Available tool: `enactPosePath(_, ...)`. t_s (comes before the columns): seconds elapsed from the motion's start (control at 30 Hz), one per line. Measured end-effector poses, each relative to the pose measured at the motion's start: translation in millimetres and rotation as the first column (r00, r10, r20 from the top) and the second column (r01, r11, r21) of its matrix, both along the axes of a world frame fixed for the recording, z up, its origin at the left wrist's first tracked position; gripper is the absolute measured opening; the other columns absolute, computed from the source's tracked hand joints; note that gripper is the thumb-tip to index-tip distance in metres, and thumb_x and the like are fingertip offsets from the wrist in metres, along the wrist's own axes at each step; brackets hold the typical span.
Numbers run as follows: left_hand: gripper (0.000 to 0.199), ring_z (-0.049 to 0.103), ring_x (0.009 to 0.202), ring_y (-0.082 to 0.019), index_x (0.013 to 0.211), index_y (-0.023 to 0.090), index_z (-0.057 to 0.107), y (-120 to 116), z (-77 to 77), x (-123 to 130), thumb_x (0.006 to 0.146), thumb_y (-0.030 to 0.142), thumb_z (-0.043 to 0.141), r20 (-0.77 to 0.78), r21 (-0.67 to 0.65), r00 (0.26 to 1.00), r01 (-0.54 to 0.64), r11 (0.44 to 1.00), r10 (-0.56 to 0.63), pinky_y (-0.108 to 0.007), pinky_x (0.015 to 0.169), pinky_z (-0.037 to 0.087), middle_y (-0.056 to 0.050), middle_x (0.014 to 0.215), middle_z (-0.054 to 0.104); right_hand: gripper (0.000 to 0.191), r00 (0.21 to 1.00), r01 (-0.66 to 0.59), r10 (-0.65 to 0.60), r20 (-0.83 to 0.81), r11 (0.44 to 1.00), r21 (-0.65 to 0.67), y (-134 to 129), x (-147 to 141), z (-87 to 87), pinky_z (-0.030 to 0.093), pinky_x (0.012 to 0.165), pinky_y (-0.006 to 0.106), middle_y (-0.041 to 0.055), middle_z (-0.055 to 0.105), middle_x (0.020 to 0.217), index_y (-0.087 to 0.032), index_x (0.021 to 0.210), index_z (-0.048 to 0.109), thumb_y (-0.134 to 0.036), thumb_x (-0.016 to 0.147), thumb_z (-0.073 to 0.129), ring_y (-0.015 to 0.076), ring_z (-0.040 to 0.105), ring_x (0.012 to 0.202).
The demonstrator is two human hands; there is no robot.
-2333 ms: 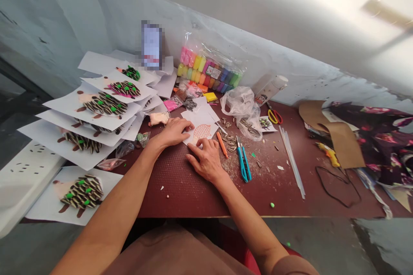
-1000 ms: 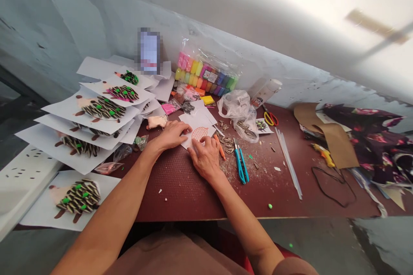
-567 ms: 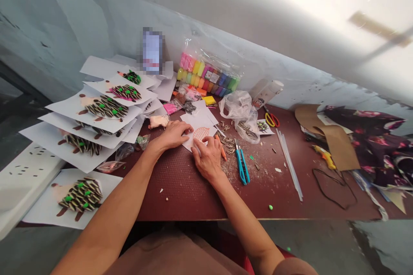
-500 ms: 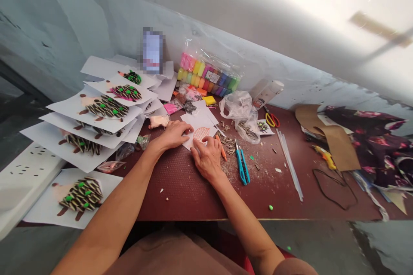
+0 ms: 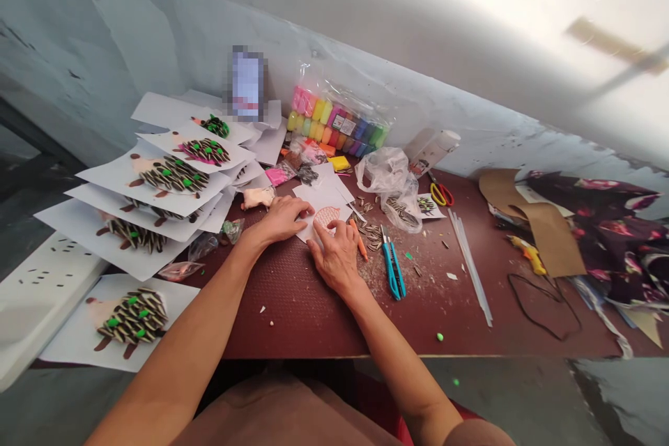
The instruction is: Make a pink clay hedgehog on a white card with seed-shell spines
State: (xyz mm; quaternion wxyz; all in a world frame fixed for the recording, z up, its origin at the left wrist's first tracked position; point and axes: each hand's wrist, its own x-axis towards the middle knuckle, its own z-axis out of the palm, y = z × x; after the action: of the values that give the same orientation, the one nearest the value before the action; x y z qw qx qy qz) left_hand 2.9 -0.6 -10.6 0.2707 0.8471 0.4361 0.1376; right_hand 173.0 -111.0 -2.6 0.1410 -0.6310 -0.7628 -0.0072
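Left hand (image 5: 282,218) lies flat and open on white paper (image 5: 318,196), right hand (image 5: 337,258) open at its edge, on the red-brown bench (image 5: 293,317); blue cutter (image 5: 391,268) just right, grey wall (image 5: 157,35) behind!

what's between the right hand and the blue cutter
In the head view, a thin orange tool and scattered sunflower seeds lie between the right hand and the blue cutter.
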Motion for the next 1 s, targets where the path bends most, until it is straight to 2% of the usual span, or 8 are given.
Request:
enactPosePath(0.2,0.032,0.061,0.105,-0.028,0.109,0.023,0.072,-1,2.2,0,0.08,0.02,0.057,-0.02,-0.005,1.0,0.001,1.0,-0.001,-0.041,0.093,0.04,-0.005,0.107,0.074,0.037,1.0,0.003,-0.003,0.008,1.0,-0.026,0,0,0.1,0.033,0.095,0.041,0.0101,0.055,0.119,-0.028,0.127,0.068,-0.048,0.101,0.052,0.027,0.046,0.107)
enactPosePath(0.43,0.033,0.06,0.105,-0.028,0.109,0.022,0.072,-1,4.0,1,0.081,0.021,0.057,-0.043,-0.007,0.999,-0.004,1.0,0.004,-0.04,0.092,0.04,-0.006,0.107,0.074,0.037,1.0,0.003,-0.003,-0.021,1.0,0.01,0,-1,-0.4,0.034,0.094,0.04,0.0098,0.054,0.119,-0.028,0.132,0.066,-0.043,0.1,0.056,0.0264,0.045,0.106)
enactPosePath(0.6,0.034,0.06,0.104,-0.027,0.11,0.024,0.073,0,1.2,0,0.08,0.021,0.057,-0.019,-0.011,1.0,-0.003,1.0,0.003,-0.04,0.093,0.04,-0.005,0.106,0.074,0.033,0.992,0.07,-0.056,-0.11,0.989,0.132,-3,7,-5.5,0.035,0.095,0.04,0.0092,0.055,0.11,-0.023,0.127,0.067,-0.027,0.1,0.05,0.0249,0.047,0.104)
enactPosePath(0.73,0.035,0.06,0.102,-0.026,0.11,0.025,0.073,2,-1.5,0,0.079,0.021,0.058,-0.006,-0.007,1.0,-0.005,1.0,0.005,-0.04,0.092,0.04,-0.004,0.103,0.074,0.031,0.989,0.09,-0.072,-0.131,0.986,0.14,-4,12,-7.3,0.036,0.093,0.039,0.0084,0.055,0.107,-0.024,0.115,0.072,-0.015,0.094,0.05,0.0245,0.047,0.104)
enactPosePath(0.9,0.034,0.06,0.102,-0.026,0.108,0.025,0.073,2,-4.4,0,0.078,0.021,0.059,0.009,0.0,1.0,-0.009,1.0,0.009,-0.039,0.091,0.04,-0.004,0.102,0.074,0.027,0.997,0.012,-0.003,-0.083,0.995,0.104,-4,9,-4.0,0.034,0.102,0.042,0.0076,0.055,0.111,-0.027,0.113,0.073,-0.02,0.095,0.054,0.0247,0.047,0.106)
enactPosePath(1.0,0.034,0.06,0.101,-0.026,0.108,0.025,0.073,2,-5.4,0,0.078,0.02,0.059,0.009,0.005,1.0,-0.013,1.0,0.013,-0.039,0.091,0.041,-0.004,0.101,0.074,0.027,0.998,0.001,0.003,-0.055,0.997,0.071,-4,7,-1.8,0.034,0.102,0.043,0.0081,0.055,0.113,-0.028,0.118,0.072,-0.027,0.098,0.054,0.0246,0.048,0.105)
